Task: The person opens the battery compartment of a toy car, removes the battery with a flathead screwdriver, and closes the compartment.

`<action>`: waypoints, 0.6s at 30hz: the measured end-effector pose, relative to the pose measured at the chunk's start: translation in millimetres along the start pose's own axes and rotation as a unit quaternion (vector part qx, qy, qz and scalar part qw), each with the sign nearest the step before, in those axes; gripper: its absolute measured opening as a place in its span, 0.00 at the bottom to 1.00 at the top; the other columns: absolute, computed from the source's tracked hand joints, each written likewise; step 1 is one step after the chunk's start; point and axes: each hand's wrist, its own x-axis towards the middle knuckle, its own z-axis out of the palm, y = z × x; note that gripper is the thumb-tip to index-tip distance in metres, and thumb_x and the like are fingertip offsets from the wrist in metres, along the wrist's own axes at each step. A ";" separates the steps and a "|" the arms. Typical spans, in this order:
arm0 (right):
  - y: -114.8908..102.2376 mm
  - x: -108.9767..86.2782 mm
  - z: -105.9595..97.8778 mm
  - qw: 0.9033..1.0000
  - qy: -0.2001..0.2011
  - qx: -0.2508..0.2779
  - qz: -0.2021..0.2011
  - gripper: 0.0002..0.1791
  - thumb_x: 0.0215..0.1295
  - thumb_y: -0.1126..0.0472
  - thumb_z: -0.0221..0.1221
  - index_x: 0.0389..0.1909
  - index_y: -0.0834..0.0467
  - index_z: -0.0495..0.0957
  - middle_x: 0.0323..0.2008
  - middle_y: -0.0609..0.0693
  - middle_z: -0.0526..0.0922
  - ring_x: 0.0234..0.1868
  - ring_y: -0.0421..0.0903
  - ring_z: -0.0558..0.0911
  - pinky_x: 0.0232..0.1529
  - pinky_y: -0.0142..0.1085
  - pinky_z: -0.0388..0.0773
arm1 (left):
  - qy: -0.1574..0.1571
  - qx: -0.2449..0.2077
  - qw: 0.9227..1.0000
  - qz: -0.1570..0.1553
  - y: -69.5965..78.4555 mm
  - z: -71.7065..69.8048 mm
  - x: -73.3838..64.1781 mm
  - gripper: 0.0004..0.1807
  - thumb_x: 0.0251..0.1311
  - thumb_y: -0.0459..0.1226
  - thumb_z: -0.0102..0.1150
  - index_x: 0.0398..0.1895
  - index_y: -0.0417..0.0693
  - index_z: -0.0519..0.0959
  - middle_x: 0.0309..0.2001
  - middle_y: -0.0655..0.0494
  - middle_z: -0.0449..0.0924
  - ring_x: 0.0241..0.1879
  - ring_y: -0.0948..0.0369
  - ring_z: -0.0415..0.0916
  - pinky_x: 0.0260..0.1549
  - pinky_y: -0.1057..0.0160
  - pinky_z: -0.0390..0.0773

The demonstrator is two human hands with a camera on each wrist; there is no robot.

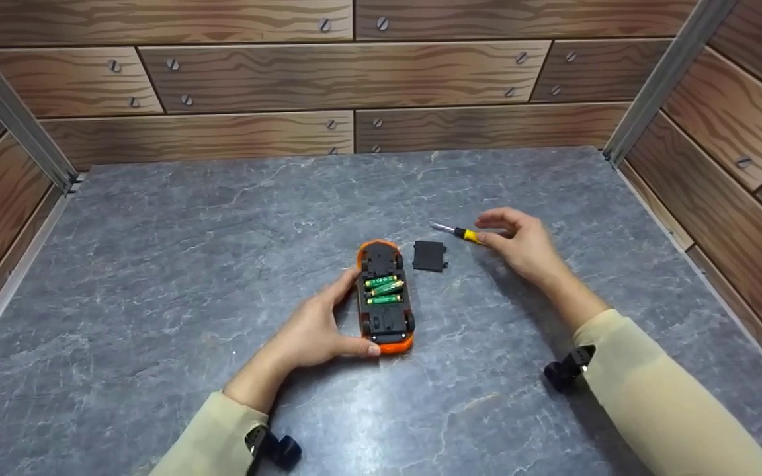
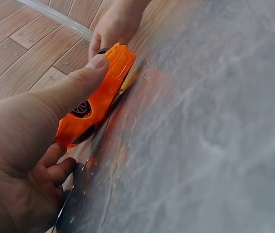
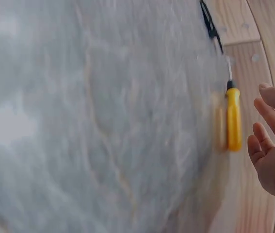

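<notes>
An orange toy car point(image 1: 387, 322) lies upside down on the table, showing its black underside and several green batteries point(image 1: 384, 288) in the open compartment; the middle one sits at a slant. My left hand point(image 1: 315, 329) holds the car from its left, thumb at the near end and fingers along the side. In the left wrist view, that thumb lies against the orange body point(image 2: 103, 99). My right hand point(image 1: 520, 244), fingers loosely bent, is beside a screwdriver point(image 3: 234, 119) with a yellow handle. A gap shows between hand and handle in the right wrist view.
A black battery cover point(image 1: 429, 256) lies just right of the car, near the screwdriver's metal tip. The grey marbled table point(image 1: 222, 218) is bounded by wood-patterned walls point(image 1: 348, 76) at the back and sides, with metal posts point(image 1: 669, 82) in the corners.
</notes>
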 end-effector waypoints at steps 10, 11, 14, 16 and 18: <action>-37.3 -14.1 23.6 0.993 -0.070 -0.047 -0.089 0.22 0.70 0.66 0.69 0.64 0.63 0.82 0.59 0.57 0.86 0.62 0.58 0.83 0.67 0.55 0.76 | -0.006 0.009 1.000 0.001 4.4 -1.2 0.3 0.75 0.38 0.55 0.89 0.88 0.54 0.51 0.81 0.48 0.61 0.78 0.51 0.59 0.78 0.49 0.57; -40.5 -16.0 25.6 0.991 -0.078 -0.057 -0.093 0.22 0.71 0.65 0.69 0.64 0.62 0.82 0.61 0.56 0.86 0.63 0.58 0.82 0.68 0.55 0.75 | -0.006 0.010 1.000 0.000 5.6 -1.8 -0.2 0.75 0.38 0.55 0.89 0.88 0.54 0.50 0.81 0.47 0.61 0.78 0.51 0.59 0.78 0.49 0.57; -48.0 -22.4 30.5 0.985 -0.104 -0.083 -0.108 0.24 0.72 0.62 0.68 0.67 0.59 0.81 0.65 0.54 0.83 0.65 0.57 0.81 0.69 0.56 0.74 | -0.005 0.012 1.000 -0.005 10.4 -4.1 -1.6 0.76 0.38 0.55 0.89 0.87 0.51 0.49 0.81 0.45 0.61 0.79 0.49 0.59 0.78 0.49 0.57; -50.4 -26.1 33.6 0.981 -0.119 -0.092 -0.121 0.24 0.73 0.61 0.67 0.68 0.57 0.81 0.66 0.55 0.82 0.67 0.57 0.80 0.70 0.56 0.74 | -0.004 0.019 1.000 -0.008 13.9 -5.6 -2.9 0.76 0.38 0.55 0.89 0.87 0.49 0.50 0.80 0.44 0.61 0.78 0.49 0.59 0.78 0.48 0.56; -51.4 -29.4 36.6 0.976 -0.133 -0.097 -0.140 0.24 0.73 0.61 0.67 0.69 0.57 0.80 0.67 0.56 0.81 0.68 0.58 0.79 0.70 0.56 0.73 | -0.002 0.031 0.999 -0.010 17.8 -7.1 -4.8 0.75 0.38 0.55 0.89 0.87 0.49 0.50 0.80 0.44 0.61 0.79 0.48 0.59 0.78 0.48 0.56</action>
